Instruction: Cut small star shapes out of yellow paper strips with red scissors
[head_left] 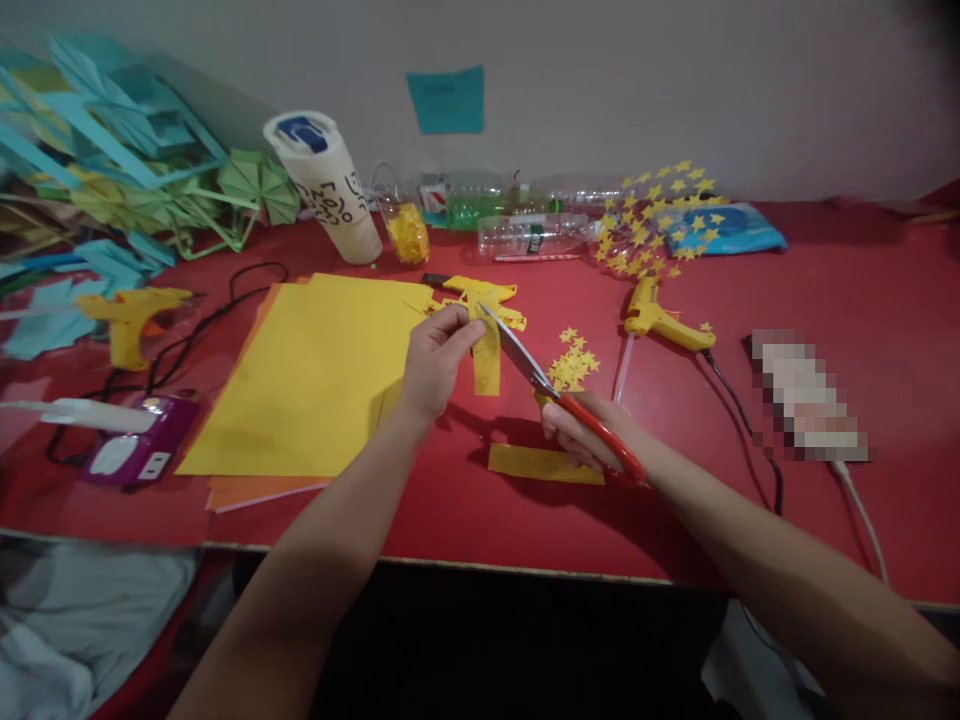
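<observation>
Ideally, the right hand (564, 428), fingers closed round red-handled metal scissors (541, 382), cuts clear of the left hand (430, 368), fingers pinching the yellow paper strip (487, 368) left of the small yellow paper stars (574, 364).

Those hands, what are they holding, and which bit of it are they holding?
The right hand holds scissors by the red handles. The left hand pinches a yellow paper strip by its upper part.

Left hand (433, 370): bare, with a rounded thumb tip
Left forearm (330, 560): bare, narrow at its far end, broader near
Right hand (564, 428): bare, partly hidden
Right forearm (765, 540): bare, tapering toward its far end
Near-middle dark patch (525, 650): black (clothing or shadow, I cannot tell)
</observation>
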